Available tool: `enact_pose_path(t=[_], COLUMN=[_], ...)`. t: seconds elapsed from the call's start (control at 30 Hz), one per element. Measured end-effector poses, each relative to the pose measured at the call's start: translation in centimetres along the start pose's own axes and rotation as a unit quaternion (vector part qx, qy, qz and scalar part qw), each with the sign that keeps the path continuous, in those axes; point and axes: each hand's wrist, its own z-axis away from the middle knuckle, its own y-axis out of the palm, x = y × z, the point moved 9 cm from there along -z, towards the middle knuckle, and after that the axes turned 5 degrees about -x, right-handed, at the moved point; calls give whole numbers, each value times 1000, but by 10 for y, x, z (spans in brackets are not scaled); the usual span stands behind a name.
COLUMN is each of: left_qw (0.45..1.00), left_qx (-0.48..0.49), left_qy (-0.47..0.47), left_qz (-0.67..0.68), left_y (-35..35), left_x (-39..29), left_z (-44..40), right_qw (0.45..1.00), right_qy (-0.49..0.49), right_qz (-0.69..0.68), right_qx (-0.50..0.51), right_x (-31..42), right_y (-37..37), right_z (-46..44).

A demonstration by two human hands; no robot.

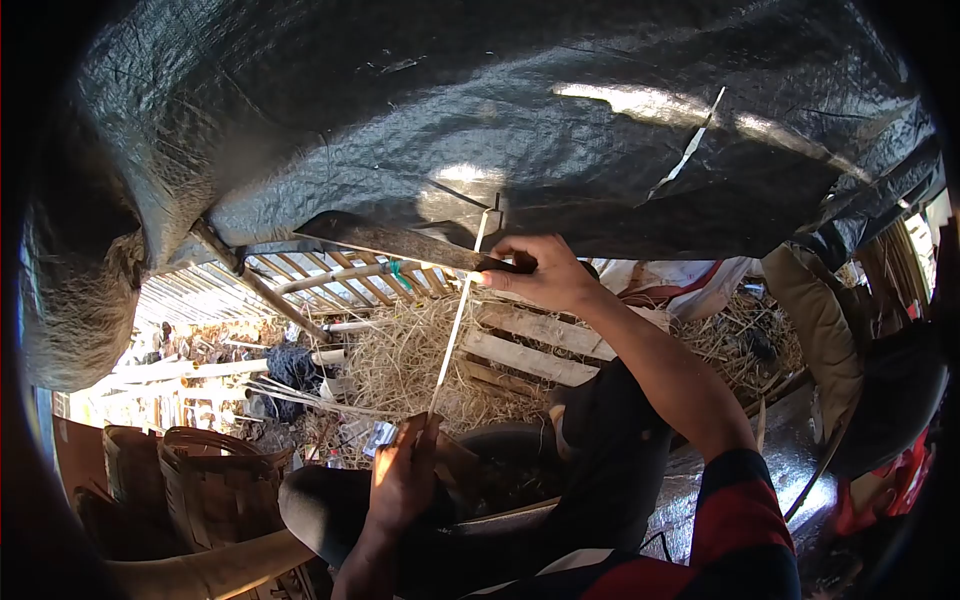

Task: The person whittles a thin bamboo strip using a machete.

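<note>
My right hand (548,272) is closed around the handle end of a long dark knife (400,241), its blade pointing left. A thin pale strip (457,330), which looks like split bamboo, runs up from my left hand (403,470) and meets the knife close to my right fingers. My left fingers are pinched on the strip's lower end. The upper tip of the strip reaches past the blade. Whether my right thumb presses the strip against the blade, I cannot tell.
Black plastic sheeting (400,130) hangs across the top. Curly shavings (400,360) cover the ground beside pale wooden slats (540,330). A bamboo slat fence (330,277) stands behind. Woven baskets (215,475) and a thick bamboo pole (215,568) are at lower left.
</note>
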Motion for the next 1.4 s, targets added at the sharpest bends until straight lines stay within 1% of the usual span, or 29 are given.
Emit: enact_pose_path(t=[0.03, 0.07, 0.13, 0.17, 0.2, 0.23, 0.3, 0.4, 0.43, 0.5, 0.57, 0.63, 0.67, 0.7, 0.77, 0.8, 0.83, 0.87, 0.9, 0.93, 0.97, 1.03, 1.07, 1.17, 1.23, 1.27, 1.3, 1.33, 1.4], left_qw=[999, 999, 999, 998, 999, 999, 998, 998, 998, 999, 999, 999, 999, 999, 999, 998, 996, 996, 998, 998, 997, 996, 996, 997, 995, 995, 997, 998, 995], left_qx=[11, 11, 22, 23, 11, -2, -11, -31, -35, -23, -15, -17, -21, -21, -19, -20, -22, -22, -45, -67, -70, -65, -60, -52, -83, -86, -59, -29, -38], left_qy=[29, 30, -39, -39, -27, -16, -17, -5, 3, 11, 26, -27, -26, -29, -37, -62, -85, -85, -53, -21, -20, -49, -52, -33, -6, -6, -29, -51, -67], left_qz=[-23, -23, 30, 30, 34, 38, 53, 60, 54, 44, 32, 35, 35, 18, 3, 6, 7, 6, 1, -4, -4, 35, 37, 36, 53, 54, 45, 37, 69], left_y=[2, 2, 2, 3, 1, -1, 2, -3, -4, -4, -5, -8, -11, -12, -11, -11, -12, -11, -13, -16, -18, -17, -16, -13, -15, -17, -15, -10, -9], left_x=[-3, -5, 1, 2, 2, 1, 2, -2, -4, -6, -11, -9, -9, -7, -8, -7, -4, -1, -3, -7, -8, -10, -9, -6, -6, -6, -5, -3, -4], left_z=[0, -1, -2, -1, -1, 0, 2, -1, -1, -1, -1, -3, -4, -4, -5, -7, -8, -8, -9, -10, -10, -8, -7, -7, -6, -6, -5, -3, -5], right_qw=[999, 998, 996, 993, 995, 996, 997, 997, 997, 995, 995, 990, 993, 993, 995, 995, 995, 993, 991, 991, 991, 994, 993, 993, 993, 995, 995, 996, 996], right_qy=[4, -27, -50, -74, -35, -51, 14, -48, -49, 21, 35, 94, 56, 53, -61, 5, 8, 37, 64, 54, 51, -48, 37, 53, 28, -13, -52, -9, 29], right_qz=[31, 49, 73, 95, 84, 79, 77, 65, 66, 94, 90, 100, 100, 102, 79, 104, 102, 108, 114, 122, 123, 95, 115, 105, 105, 90, 76, 82, 80], right_qx=[42, 21, 18, 18, 44, 0, 3, -15, -13, -7, -3, -15, -31, -30, -20, -5, -5, -1, 4, 2, 2, -20, -7, -29, -43, -44, -44, -18, -10], right_x=[2, 12, 11, 12, 10, 8, -11, 6, 8, 0, -7, -10, 1, -1, 7, 1, -3, -12, -17, -8, -11, 9, -6, -25, -19, -12, -5, -9, -20], right_y=[4, 0, 2, 3, 0, -8, -13, -16, -17, -20, -24, -32, -32, -30, -23, -25, -25, -26, -26, -27, -26, -24, -27, -33, -31, -28, -26, -26, -28], right_z=[0, 2, 4, 5, 3, -1, -7, 0, -1, -1, -4, -4, -2, -2, -1, -3, -4, -6, -8, -6, -6, -5, -5, -11, -8, -5, -2, -4, -7])
